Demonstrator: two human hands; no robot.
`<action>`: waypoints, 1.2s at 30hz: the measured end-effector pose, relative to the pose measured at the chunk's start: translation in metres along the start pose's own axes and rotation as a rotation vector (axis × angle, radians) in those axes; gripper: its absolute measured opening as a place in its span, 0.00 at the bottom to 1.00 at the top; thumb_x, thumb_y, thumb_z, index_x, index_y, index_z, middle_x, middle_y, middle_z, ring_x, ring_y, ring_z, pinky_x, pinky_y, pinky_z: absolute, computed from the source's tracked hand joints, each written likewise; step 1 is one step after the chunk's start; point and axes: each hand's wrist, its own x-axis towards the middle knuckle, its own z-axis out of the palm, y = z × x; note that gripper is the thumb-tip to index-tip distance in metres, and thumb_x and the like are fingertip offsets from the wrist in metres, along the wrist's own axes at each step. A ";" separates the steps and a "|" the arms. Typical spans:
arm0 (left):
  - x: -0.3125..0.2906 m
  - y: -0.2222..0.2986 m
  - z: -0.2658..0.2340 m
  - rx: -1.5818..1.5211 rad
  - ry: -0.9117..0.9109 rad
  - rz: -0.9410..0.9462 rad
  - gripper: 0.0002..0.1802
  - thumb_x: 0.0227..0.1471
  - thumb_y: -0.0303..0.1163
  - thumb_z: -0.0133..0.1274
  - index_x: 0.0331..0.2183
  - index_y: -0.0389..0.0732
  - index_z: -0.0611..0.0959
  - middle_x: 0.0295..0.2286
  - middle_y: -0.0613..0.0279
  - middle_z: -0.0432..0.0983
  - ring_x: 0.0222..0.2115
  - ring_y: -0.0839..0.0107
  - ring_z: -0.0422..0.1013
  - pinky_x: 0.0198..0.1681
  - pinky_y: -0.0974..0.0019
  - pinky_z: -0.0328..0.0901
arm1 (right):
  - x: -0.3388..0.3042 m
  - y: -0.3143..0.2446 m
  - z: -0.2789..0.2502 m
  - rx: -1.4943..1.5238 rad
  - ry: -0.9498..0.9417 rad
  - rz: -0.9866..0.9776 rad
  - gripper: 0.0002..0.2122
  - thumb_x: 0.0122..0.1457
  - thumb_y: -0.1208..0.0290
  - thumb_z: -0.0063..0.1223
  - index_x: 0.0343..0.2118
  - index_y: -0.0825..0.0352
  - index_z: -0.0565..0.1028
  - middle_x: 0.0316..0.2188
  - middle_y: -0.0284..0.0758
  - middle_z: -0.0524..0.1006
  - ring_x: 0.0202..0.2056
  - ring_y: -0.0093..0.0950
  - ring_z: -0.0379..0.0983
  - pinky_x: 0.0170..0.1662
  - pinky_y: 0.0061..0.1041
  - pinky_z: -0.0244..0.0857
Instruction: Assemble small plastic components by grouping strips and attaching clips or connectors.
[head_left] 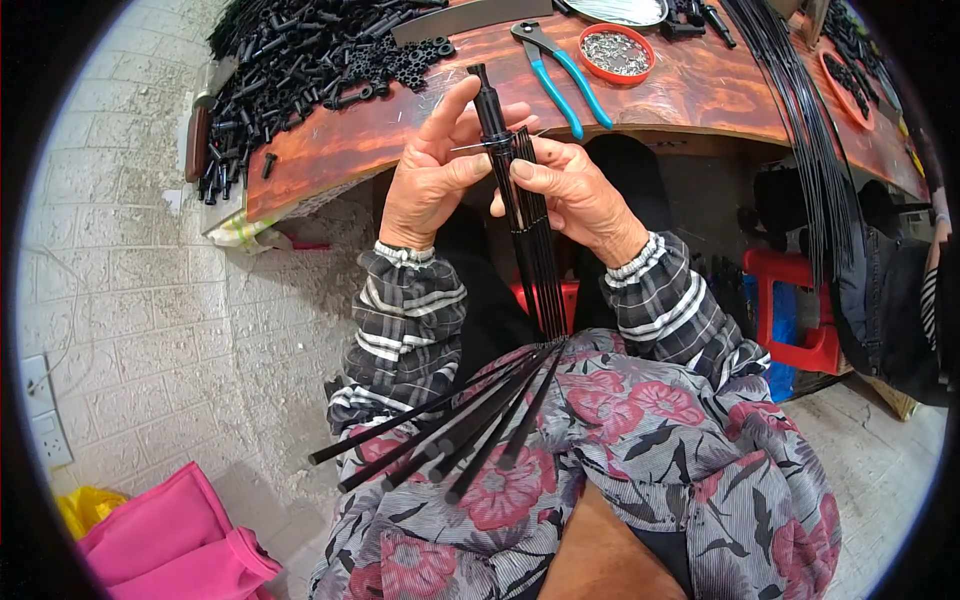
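Observation:
A black umbrella frame stands nearly upright between my hands, its thin ribs bundled together and fanning out over my lap at the lower end. My left hand grips the black plastic tube at its top, thumb against the collar. Just below the collar, my right hand pinches the ribs between thumb and fingers. A thin metal wire pokes out on the left of the collar. Where its other end runs among the ribs is hard to make out.
On the wooden table lie pliers with blue handles, a red dish of small metal pieces and a heap of black plastic parts. Long black ribs hang over its edge at right, near a red stool.

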 end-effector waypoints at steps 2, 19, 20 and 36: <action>0.000 -0.002 0.002 -0.014 0.032 -0.008 0.35 0.43 0.22 0.51 0.53 0.48 0.58 0.44 0.47 0.65 0.46 0.56 0.63 0.48 0.58 0.60 | -0.001 -0.001 -0.001 0.004 0.000 0.001 0.13 0.54 0.65 0.47 0.38 0.68 0.69 0.22 0.35 0.75 0.14 0.11 0.65 0.11 0.06 0.47; 0.004 0.000 0.009 0.052 0.041 0.007 0.34 0.40 0.22 0.53 0.51 0.44 0.62 0.41 0.49 0.68 0.43 0.60 0.66 0.46 0.60 0.62 | -0.005 0.000 -0.005 0.072 -0.038 -0.008 0.13 0.54 0.65 0.48 0.38 0.67 0.68 0.22 0.36 0.75 0.14 0.12 0.66 0.11 0.06 0.48; 0.005 0.000 0.008 0.074 0.033 0.006 0.34 0.40 0.21 0.53 0.51 0.43 0.62 0.40 0.49 0.69 0.43 0.59 0.66 0.46 0.60 0.62 | -0.006 0.000 -0.004 0.070 -0.039 -0.009 0.13 0.54 0.65 0.48 0.38 0.67 0.68 0.22 0.36 0.75 0.14 0.12 0.66 0.11 0.06 0.48; -0.004 0.003 0.027 0.024 0.216 0.057 0.31 0.37 0.17 0.47 0.49 0.38 0.66 0.37 0.45 0.71 0.39 0.60 0.69 0.44 0.61 0.63 | -0.010 -0.003 0.002 0.029 0.005 -0.014 0.12 0.54 0.66 0.47 0.37 0.68 0.68 0.22 0.36 0.75 0.13 0.11 0.64 0.11 0.05 0.48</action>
